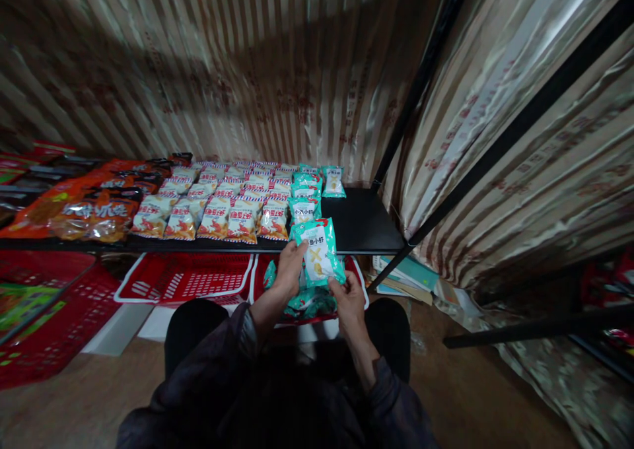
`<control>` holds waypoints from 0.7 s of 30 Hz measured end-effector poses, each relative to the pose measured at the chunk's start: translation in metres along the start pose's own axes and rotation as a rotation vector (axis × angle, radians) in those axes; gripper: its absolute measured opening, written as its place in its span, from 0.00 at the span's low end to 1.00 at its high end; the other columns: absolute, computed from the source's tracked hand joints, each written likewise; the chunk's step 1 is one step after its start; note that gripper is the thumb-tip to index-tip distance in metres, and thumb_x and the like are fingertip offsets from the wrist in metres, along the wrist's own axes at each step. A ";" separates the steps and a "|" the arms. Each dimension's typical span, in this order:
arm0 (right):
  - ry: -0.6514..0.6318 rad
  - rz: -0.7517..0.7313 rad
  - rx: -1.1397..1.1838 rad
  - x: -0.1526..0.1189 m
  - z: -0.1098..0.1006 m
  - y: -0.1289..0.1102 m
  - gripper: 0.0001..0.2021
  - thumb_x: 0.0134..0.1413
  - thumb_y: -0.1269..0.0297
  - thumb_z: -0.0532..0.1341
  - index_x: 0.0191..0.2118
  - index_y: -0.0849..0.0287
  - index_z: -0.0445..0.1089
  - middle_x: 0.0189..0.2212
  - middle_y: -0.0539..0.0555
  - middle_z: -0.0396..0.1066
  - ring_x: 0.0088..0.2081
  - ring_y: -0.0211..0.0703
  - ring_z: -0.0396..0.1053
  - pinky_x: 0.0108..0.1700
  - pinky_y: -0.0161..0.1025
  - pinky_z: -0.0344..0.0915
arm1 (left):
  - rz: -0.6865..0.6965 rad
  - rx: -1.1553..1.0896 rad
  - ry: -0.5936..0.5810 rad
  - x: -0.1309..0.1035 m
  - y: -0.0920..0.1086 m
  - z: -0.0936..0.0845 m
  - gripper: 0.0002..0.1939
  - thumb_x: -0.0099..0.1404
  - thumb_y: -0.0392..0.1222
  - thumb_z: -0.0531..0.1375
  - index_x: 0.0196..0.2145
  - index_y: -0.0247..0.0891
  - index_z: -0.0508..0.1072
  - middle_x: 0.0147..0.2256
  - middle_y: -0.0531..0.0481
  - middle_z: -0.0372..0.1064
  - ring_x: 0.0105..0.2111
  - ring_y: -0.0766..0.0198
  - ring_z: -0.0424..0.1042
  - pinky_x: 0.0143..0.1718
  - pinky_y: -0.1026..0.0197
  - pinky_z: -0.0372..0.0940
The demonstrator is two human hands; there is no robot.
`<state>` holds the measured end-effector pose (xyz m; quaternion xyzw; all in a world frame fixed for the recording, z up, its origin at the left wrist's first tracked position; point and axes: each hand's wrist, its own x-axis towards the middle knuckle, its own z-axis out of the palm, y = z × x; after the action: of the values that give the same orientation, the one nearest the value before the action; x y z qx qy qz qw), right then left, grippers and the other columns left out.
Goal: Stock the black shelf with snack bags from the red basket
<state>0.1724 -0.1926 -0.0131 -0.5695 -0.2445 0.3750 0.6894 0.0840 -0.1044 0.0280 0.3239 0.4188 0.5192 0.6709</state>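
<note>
A green-and-white snack bag [317,254] is held between my two hands at the shelf's front edge. My left hand [291,267] grips its left side, and my right hand [349,296] pinches its lower right corner. Just behind it, a column of matching green snack bags [304,210] runs back along the black shelf [369,221]. One more green bag [333,181] stands at the back, right of that column. Below my hands, a red basket [360,278] with a white rim contains more green bags [310,304], partly covered by my hands and the held bag.
Rows of white-and-orange snack bags [215,218] and larger orange bags [94,214] fill the shelf leftward. Another red basket [198,277] sits beneath, with a further red basket [74,330] at far left. Black metal posts [416,92] and striped curtains [277,59] bound the shelf.
</note>
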 end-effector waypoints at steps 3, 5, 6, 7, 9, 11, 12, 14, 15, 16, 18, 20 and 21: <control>0.033 -0.166 -0.120 -0.001 0.000 -0.006 0.10 0.43 0.56 0.63 0.31 0.55 0.67 0.21 0.44 0.63 0.23 0.35 0.59 0.26 0.33 0.58 | 0.048 0.029 0.075 -0.001 0.002 0.002 0.21 0.43 0.45 0.70 0.35 0.37 0.71 0.30 0.50 0.73 0.33 0.61 0.73 0.36 0.61 0.65; 0.062 -0.276 -0.214 -0.003 -0.002 -0.010 0.08 0.47 0.58 0.62 0.31 0.56 0.67 0.22 0.45 0.64 0.24 0.35 0.59 0.27 0.33 0.58 | 0.064 0.037 0.106 -0.003 0.004 0.002 0.21 0.45 0.42 0.69 0.37 0.37 0.71 0.33 0.50 0.73 0.35 0.62 0.73 0.37 0.62 0.64; 0.069 -0.334 -0.264 -0.004 -0.003 -0.011 0.07 0.48 0.59 0.61 0.31 0.56 0.68 0.23 0.45 0.64 0.25 0.36 0.60 0.28 0.33 0.59 | 0.063 0.029 0.094 -0.004 0.005 0.002 0.20 0.45 0.42 0.68 0.37 0.37 0.71 0.34 0.49 0.73 0.35 0.62 0.73 0.37 0.62 0.65; 0.070 -0.397 -0.312 -0.005 -0.004 -0.012 0.06 0.49 0.61 0.60 0.32 0.56 0.68 0.25 0.46 0.65 0.25 0.36 0.61 0.29 0.34 0.60 | 0.054 0.011 0.069 -0.005 0.007 0.002 0.19 0.46 0.44 0.68 0.37 0.37 0.71 0.36 0.48 0.73 0.36 0.62 0.72 0.37 0.61 0.65; 0.048 -0.540 -0.403 -0.006 -0.007 -0.013 0.04 0.51 0.65 0.59 0.32 0.56 0.69 0.28 0.49 0.67 0.28 0.37 0.64 0.32 0.35 0.62 | 0.026 -0.047 0.011 -0.008 0.013 0.001 0.18 0.48 0.49 0.66 0.35 0.36 0.72 0.39 0.45 0.73 0.38 0.59 0.72 0.37 0.60 0.66; 0.016 -0.683 -0.472 -0.007 -0.008 -0.014 0.06 0.53 0.69 0.57 0.34 0.56 0.71 0.31 0.51 0.69 0.32 0.39 0.66 0.35 0.37 0.64 | 0.005 -0.102 -0.033 -0.011 0.020 0.001 0.21 0.50 0.55 0.64 0.34 0.36 0.73 0.42 0.42 0.73 0.42 0.57 0.72 0.38 0.60 0.66; 0.006 -0.748 -0.496 -0.007 -0.008 -0.014 0.07 0.54 0.70 0.56 0.34 0.56 0.72 0.32 0.52 0.69 0.33 0.40 0.67 0.36 0.37 0.65 | -0.005 -0.121 -0.055 -0.013 0.024 0.001 0.23 0.50 0.58 0.63 0.34 0.36 0.73 0.43 0.42 0.73 0.43 0.56 0.72 0.37 0.60 0.66; -0.012 -0.856 -0.544 -0.007 -0.008 -0.015 0.10 0.56 0.72 0.55 0.36 0.56 0.74 0.33 0.54 0.70 0.36 0.41 0.69 0.37 0.38 0.67 | -0.024 -0.138 -0.115 -0.017 0.032 0.002 0.26 0.50 0.62 0.62 0.35 0.35 0.73 0.42 0.41 0.74 0.43 0.55 0.72 0.36 0.60 0.65; -0.020 -0.901 -0.572 -0.007 -0.008 -0.016 0.11 0.57 0.72 0.55 0.37 0.55 0.75 0.34 0.54 0.70 0.36 0.41 0.70 0.38 0.38 0.68 | -0.031 -0.141 -0.144 -0.018 0.035 0.003 0.27 0.50 0.63 0.62 0.35 0.36 0.73 0.41 0.41 0.74 0.42 0.55 0.72 0.35 0.61 0.65; -0.031 -0.940 -0.602 -0.008 -0.007 -0.017 0.12 0.57 0.73 0.55 0.37 0.55 0.75 0.34 0.54 0.70 0.37 0.41 0.71 0.38 0.38 0.68 | -0.033 -0.143 -0.162 -0.020 0.038 0.003 0.27 0.50 0.64 0.63 0.34 0.36 0.73 0.39 0.42 0.75 0.40 0.55 0.73 0.34 0.61 0.64; -0.044 -0.999 -0.659 -0.008 -0.007 -0.019 0.13 0.58 0.74 0.55 0.38 0.53 0.76 0.35 0.55 0.70 0.37 0.41 0.71 0.38 0.37 0.68 | -0.020 -0.141 -0.160 -0.021 0.042 0.006 0.26 0.48 0.62 0.65 0.33 0.37 0.73 0.34 0.45 0.75 0.35 0.58 0.73 0.31 0.62 0.63; -0.046 -1.052 -0.697 -0.009 -0.006 -0.021 0.14 0.58 0.75 0.55 0.39 0.53 0.77 0.36 0.55 0.71 0.37 0.40 0.71 0.36 0.35 0.68 | 0.013 -0.143 -0.120 -0.020 0.044 0.007 0.24 0.47 0.60 0.67 0.31 0.37 0.71 0.27 0.51 0.72 0.27 0.64 0.70 0.27 0.64 0.60; -0.045 -1.073 -0.711 -0.009 -0.006 -0.022 0.15 0.58 0.75 0.55 0.39 0.53 0.77 0.36 0.55 0.71 0.36 0.39 0.71 0.35 0.35 0.68 | 0.033 -0.143 -0.094 -0.019 0.043 0.007 0.23 0.47 0.59 0.68 0.29 0.37 0.70 0.24 0.53 0.69 0.23 0.66 0.67 0.25 0.65 0.58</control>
<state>0.1767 -0.2050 0.0072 -0.5537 -0.6193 -0.1140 0.5449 0.0698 -0.1120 0.0731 0.3063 0.3433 0.5428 0.7026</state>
